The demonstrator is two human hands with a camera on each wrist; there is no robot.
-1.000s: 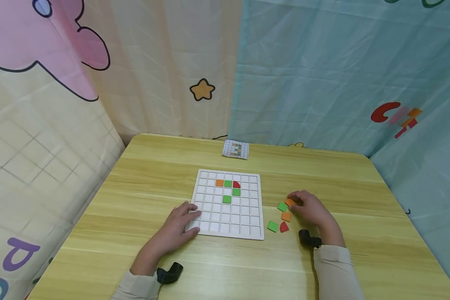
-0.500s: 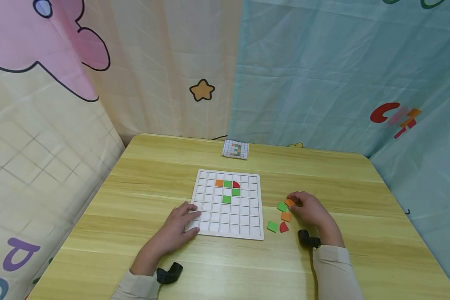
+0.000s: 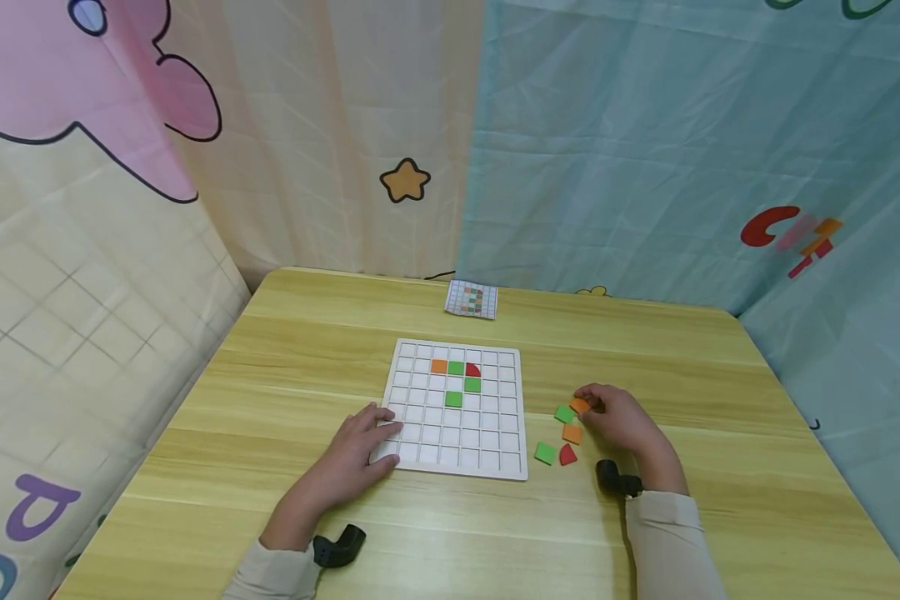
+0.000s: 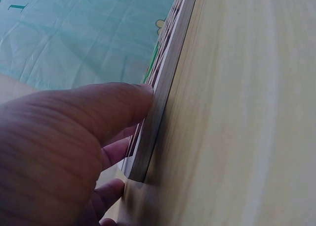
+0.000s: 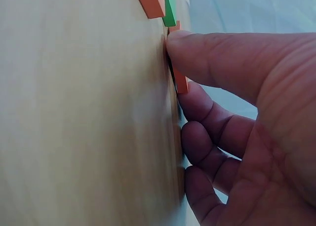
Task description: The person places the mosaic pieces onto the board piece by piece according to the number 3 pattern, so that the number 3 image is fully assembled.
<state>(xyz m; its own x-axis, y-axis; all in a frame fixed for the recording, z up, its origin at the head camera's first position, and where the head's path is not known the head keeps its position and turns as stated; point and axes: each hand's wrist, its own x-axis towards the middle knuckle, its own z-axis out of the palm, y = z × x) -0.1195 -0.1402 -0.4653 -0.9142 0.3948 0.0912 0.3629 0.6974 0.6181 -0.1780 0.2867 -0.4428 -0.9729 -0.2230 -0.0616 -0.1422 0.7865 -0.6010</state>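
My left hand (image 3: 360,454) rests with loosely spread fingers over the near left corner of a white grid board (image 3: 465,475). In the left wrist view its thumb (image 4: 123,105) touches the board's edge. Right of the board, my right hand (image 3: 621,415) pinches an orange square tile (image 5: 182,80) between thumb and index finger; this tile stands slightly tilted at the tabletop. Beside it lie a green tile (image 3: 564,414) and another orange tile (image 3: 572,434). Closer to me are a green tile (image 3: 545,452) and a red quarter-round tile (image 3: 567,454).
On the board sit an orange tile (image 3: 438,367), a red quarter-round tile (image 3: 473,370) and green tiles (image 3: 453,399). A small printed card (image 3: 471,300) with a coloured grid pattern lies near the table's back edge. Printed curtains (image 3: 615,150) hang behind the wooden table (image 3: 450,542).
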